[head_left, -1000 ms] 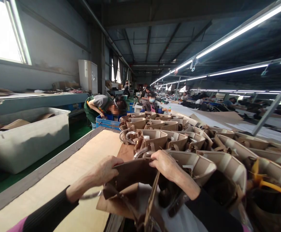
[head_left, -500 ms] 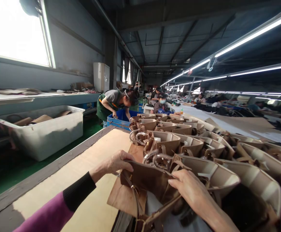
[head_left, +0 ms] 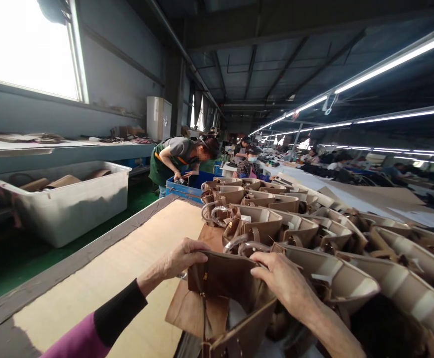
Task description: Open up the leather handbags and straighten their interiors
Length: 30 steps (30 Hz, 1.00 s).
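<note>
A brown handbag (head_left: 226, 273) with its top spread apart is between my hands at the near end of the table. My left hand (head_left: 183, 256) pinches the far rim at its left corner, thumb and fingers closed on the edge. My right hand (head_left: 287, 283) grips the same rim farther right, thumb inside. A small gold zipper pull shows on the inner wall below my left hand. Beneath the bag's left side lies a flat brown leather piece (head_left: 181, 308). Close behind my right hand stands another open-topped handbag (head_left: 339, 278) with a pale lining.
Rows of similar handbags (head_left: 261, 219) fill the table's right side. A pale board (head_left: 127, 268) covers its left part. Beyond the table end, a co-worker (head_left: 172, 156) bends over a blue crate (head_left: 179, 188). A white bin (head_left: 86, 209) stands at the left.
My right hand has slid left along the bag's rim, closer to my left hand. The bag's opening now faces me more. The co-worker's far arm has shifted at the crate.
</note>
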Tool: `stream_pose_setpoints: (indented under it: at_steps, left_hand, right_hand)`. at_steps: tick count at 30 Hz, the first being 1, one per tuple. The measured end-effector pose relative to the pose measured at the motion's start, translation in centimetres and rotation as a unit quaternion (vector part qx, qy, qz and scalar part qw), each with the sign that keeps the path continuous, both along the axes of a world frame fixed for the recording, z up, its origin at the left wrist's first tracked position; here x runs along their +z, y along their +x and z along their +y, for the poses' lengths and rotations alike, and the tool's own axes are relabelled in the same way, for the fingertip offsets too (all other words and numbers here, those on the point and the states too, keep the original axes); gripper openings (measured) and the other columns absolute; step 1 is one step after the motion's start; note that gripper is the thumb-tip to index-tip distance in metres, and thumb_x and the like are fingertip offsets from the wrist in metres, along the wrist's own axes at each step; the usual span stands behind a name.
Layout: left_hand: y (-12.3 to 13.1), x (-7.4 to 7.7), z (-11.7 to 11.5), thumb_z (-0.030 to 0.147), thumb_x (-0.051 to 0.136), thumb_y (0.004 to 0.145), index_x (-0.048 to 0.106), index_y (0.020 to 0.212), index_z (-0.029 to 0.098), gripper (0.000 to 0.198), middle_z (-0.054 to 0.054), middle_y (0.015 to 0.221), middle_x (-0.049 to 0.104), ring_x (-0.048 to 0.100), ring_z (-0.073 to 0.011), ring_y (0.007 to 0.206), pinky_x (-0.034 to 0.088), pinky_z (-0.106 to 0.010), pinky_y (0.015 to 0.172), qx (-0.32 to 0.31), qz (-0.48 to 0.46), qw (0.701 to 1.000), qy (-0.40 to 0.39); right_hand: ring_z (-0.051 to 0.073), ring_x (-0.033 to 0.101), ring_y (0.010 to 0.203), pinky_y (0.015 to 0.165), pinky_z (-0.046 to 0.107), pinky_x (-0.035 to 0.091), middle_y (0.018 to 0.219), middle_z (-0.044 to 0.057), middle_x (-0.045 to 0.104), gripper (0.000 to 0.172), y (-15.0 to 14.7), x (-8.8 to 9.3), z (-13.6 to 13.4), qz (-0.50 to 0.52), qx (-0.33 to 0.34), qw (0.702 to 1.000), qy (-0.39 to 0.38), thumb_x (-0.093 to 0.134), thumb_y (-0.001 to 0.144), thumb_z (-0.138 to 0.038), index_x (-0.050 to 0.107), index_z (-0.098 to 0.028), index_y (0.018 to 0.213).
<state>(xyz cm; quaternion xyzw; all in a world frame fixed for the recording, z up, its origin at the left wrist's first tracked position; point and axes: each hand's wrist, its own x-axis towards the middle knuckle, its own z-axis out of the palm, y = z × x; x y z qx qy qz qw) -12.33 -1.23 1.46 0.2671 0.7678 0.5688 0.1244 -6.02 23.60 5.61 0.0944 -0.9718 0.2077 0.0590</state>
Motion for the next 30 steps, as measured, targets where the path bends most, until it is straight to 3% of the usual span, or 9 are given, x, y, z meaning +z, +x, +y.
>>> stream_pose_setpoints:
  at_steps: [7,18,25,28,30]
  left_hand:
    - [-1.6,-1.1,0.2,0.032,0.058,0.071,0.067,0.080,0.012,0.024,0.001,0.065,0.057,0.047,-0.0098,0.062,0.035,-0.019,0.058,-0.004,0.005,1.000,-0.006]
    - [-1.9,-0.4,0.7,0.035,0.061,0.065,0.068,0.080,0.010,0.030,-0.001,0.064,0.059,0.050,-0.0126,0.061,0.038,-0.022,0.059,0.016,-0.036,0.999,0.008]
    - [-1.6,1.8,1.6,0.024,0.051,0.064,0.067,0.074,0.010,0.023,-0.001,0.061,0.054,0.048,-0.0133,0.062,0.034,-0.024,0.059,0.055,0.030,0.993,-0.096]
    - [-1.2,2.5,2.9,0.013,0.043,0.060,0.065,0.070,0.012,0.024,-0.003,0.067,0.058,0.052,-0.0151,0.068,0.035,-0.025,0.061,0.099,0.136,0.970,-0.177]
    - [-0.8,2.4,4.0,0.008,0.038,0.058,0.065,0.072,0.015,0.031,-0.003,0.070,0.060,0.052,-0.0150,0.069,0.035,-0.025,0.062,0.093,0.215,0.949,-0.212]
  right_hand:
    - [0.024,0.055,0.095,0.085,0.036,0.034,0.085,0.001,0.067,0.022,0.3,-0.8,0.7,-0.003,-0.040,0.998,-0.044,0.051,0.078,-0.022,0.072,-0.029,0.083]
    - [0.025,0.056,0.093,0.081,0.034,0.035,0.079,-0.001,0.067,0.019,0.0,-0.9,0.5,-0.013,-0.049,0.996,-0.072,0.052,0.077,-0.023,0.071,-0.028,0.076]
    - [0.024,0.057,0.085,0.075,0.032,0.034,0.071,-0.002,0.066,0.018,0.1,-0.7,0.1,0.004,-0.042,0.996,-0.080,0.052,0.075,-0.021,0.069,-0.025,0.071]
    - [0.022,0.057,0.082,0.075,0.031,0.033,0.071,-0.003,0.066,0.018,0.1,-0.5,-0.1,0.006,-0.049,0.995,-0.090,0.053,0.074,-0.018,0.069,-0.025,0.069]
    - [0.021,0.056,0.083,0.075,0.031,0.033,0.072,-0.002,0.066,0.018,0.1,-0.4,-0.1,0.007,-0.054,0.994,-0.095,0.053,0.073,-0.017,0.069,-0.025,0.069]
